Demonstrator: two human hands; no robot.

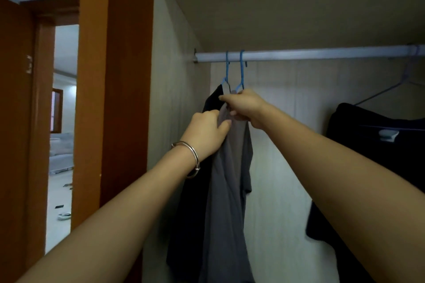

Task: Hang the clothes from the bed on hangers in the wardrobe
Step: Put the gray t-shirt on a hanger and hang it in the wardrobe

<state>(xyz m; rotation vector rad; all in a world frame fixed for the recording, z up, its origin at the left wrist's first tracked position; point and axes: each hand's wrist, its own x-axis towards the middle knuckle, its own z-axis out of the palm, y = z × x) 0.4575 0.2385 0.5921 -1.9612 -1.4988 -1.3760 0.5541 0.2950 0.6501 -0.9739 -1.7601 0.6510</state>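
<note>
- Grey cloth is the thing in hand: the grey shirt [230,179] hangs from a blue hanger [241,69] at the left end of the wardrobe rail [299,54], just beside a dark garment [195,190] on a second blue hook [227,66].
- Nearest the camera, both forearms reach up and forward into the wardrobe, the left one wearing a silver bangle [192,156] at the wrist.
- Left hand [207,131] sits lower, fingers closed on a fold of the grey shirt near its shoulder, the thumb pressing the cloth from the front.
- Right hand [243,105] is higher, at the neck of the hanger, fingers pinched narrow around the collar; whether they also hold the hanger wire I cannot tell.
- Risk, as I judge it: a downward tug with the left hand could drag the shoulder off the hanger arm, leaving the shirt lopsided or on the wardrobe floor.
- Another risk: a lift or twist from the right hand could unseat the hook from the rail, since the hook looks thin and open.
- Crowding matters too: the two hooks are near each other, so the grey shirt may catch on the dark garment or its hanger.
- Farther right, well apart, another dark garment [379,167] hangs on a pale hanger [391,92]; the bed is out of view.
</note>
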